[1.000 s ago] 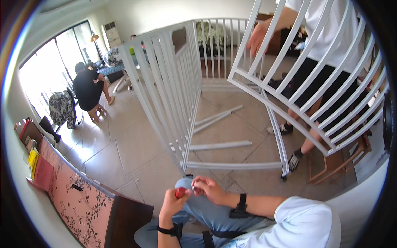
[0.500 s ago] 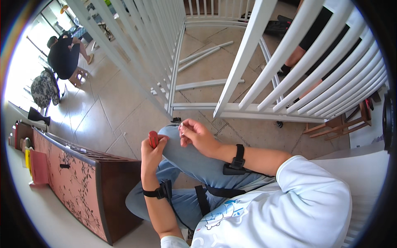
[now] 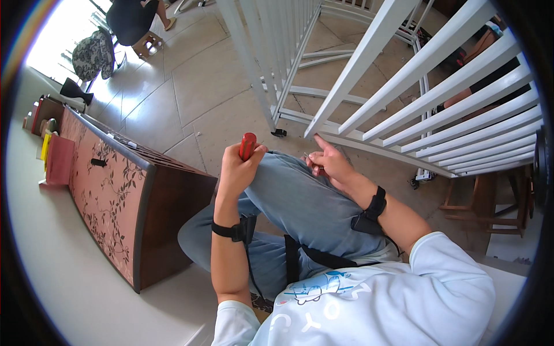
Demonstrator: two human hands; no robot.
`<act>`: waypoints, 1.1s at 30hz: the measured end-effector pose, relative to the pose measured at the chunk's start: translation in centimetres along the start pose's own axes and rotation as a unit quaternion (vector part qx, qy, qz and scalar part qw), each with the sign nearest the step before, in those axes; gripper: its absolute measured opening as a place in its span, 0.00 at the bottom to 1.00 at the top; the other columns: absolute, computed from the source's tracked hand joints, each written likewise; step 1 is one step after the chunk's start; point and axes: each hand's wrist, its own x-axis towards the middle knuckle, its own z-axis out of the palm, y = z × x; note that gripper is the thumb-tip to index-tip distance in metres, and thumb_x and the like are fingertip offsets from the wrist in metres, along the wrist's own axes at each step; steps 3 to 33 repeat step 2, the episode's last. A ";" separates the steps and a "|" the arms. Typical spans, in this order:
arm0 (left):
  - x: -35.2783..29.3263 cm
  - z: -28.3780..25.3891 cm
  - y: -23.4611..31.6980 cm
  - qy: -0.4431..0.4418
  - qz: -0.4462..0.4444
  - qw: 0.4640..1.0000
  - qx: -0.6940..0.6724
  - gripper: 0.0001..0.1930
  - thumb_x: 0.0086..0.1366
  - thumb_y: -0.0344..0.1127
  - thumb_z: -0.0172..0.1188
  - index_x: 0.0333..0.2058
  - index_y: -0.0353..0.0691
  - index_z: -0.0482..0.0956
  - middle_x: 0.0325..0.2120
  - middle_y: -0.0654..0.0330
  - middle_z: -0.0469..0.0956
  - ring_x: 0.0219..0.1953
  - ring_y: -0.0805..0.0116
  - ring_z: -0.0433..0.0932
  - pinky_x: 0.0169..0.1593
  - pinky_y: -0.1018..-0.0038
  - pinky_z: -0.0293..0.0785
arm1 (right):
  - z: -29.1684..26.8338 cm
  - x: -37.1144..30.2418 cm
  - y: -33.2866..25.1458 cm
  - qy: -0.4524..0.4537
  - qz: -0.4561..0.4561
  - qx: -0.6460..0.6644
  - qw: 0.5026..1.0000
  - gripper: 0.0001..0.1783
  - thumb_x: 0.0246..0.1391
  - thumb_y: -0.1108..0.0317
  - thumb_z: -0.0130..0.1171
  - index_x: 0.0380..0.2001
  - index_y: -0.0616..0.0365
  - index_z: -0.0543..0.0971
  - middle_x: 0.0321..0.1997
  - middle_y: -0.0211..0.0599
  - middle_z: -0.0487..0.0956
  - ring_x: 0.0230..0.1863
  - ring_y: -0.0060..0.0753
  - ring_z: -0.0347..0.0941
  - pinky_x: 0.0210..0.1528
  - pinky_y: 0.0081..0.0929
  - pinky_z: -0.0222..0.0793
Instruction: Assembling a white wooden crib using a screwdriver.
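My left hand (image 3: 235, 173) is closed round a red screwdriver handle (image 3: 247, 146), held upright above my knee; its shaft is hidden. At the other side of the knee, my right hand (image 3: 337, 167) pinches something small and thin that I cannot make out. Its index finger is stretched out, the tip at the lower corner of a white slatted crib panel (image 3: 362, 72). Whether the fingertip touches the panel I cannot tell. A second slatted side (image 3: 254, 63) stands to the left, with a black caster (image 3: 279, 132) at its foot.
Loose white bars (image 3: 329, 56) lie on the tiled floor inside the frame. A pink-fronted cabinet (image 3: 109, 202) stands at left, a wooden stool (image 3: 487, 199) at right. One person (image 3: 131, 23) sits at the far left; another person's leg (image 3: 470, 98) shows behind the slats.
The view has swung toward the lower left, so the crib appears nearer. My right hand has moved away from the left one, its index finger now extended at the panel's corner.
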 end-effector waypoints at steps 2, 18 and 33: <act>0.0 -0.4 -0.4 0.000 -0.014 1.000 0.009 0.11 0.60 0.36 0.60 0.31 0.31 0.82 0.18 0.68 0.69 0.23 0.79 0.64 0.29 0.78 0.62 | -1.3 2.0 1.2 0.036 0.013 0.016 0.999 0.44 0.60 0.74 0.49 0.71 0.54 0.37 0.32 0.34 0.75 0.24 0.18 0.67 0.26 0.15 0.67; 0.0 -0.4 -0.4 0.000 -0.014 1.000 0.009 0.11 0.60 0.36 0.60 0.31 0.31 0.82 0.18 0.68 0.69 0.23 0.79 0.64 0.29 0.78 0.62 | -1.3 2.0 1.2 0.036 0.013 0.016 0.999 0.44 0.60 0.74 0.49 0.71 0.54 0.37 0.32 0.34 0.75 0.24 0.18 0.67 0.26 0.15 0.67; 0.0 -0.4 -0.4 0.000 -0.014 1.000 0.009 0.11 0.60 0.36 0.60 0.31 0.31 0.82 0.18 0.68 0.69 0.23 0.79 0.64 0.29 0.78 0.62 | -1.3 2.0 1.2 0.036 0.013 0.016 0.999 0.44 0.60 0.74 0.49 0.71 0.54 0.37 0.32 0.34 0.75 0.24 0.18 0.67 0.26 0.15 0.67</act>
